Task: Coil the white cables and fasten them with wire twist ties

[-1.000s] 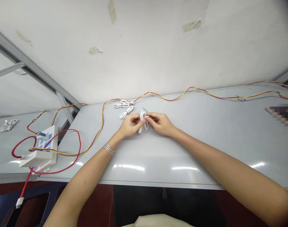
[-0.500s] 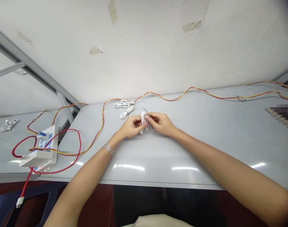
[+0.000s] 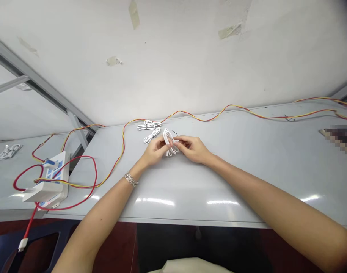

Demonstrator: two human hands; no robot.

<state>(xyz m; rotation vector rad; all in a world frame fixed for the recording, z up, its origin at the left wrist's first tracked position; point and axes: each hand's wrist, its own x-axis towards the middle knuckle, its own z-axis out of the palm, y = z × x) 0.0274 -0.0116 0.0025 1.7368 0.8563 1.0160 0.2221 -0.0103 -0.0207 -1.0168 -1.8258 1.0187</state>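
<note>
A small coiled white cable (image 3: pixel 168 141) is held between both hands above the grey table (image 3: pixel 247 167). My left hand (image 3: pixel 155 151), with a silver bracelet on its wrist, pinches the coil from the left with closed fingers. My right hand (image 3: pixel 192 148) pinches it from the right, where a thin black tie (image 3: pixel 175 133) sticks up. Two more bundled white cables (image 3: pixel 148 124) (image 3: pixel 152 135) lie on the table just behind my left hand.
A red and yellow twisted wire (image 3: pixel 207 118) runs along the table's back edge. On the left stands a white box (image 3: pixel 49 181) with a red cable (image 3: pixel 85 193) looped round it. Another white cable bundle (image 3: pixel 7 151) lies far left. A blurred object (image 3: pixel 339 138) sits far right.
The coil has tilted and shifted slightly left and up between my fingers; its loops now fan out more. Both hands stay in nearly the same place.
</note>
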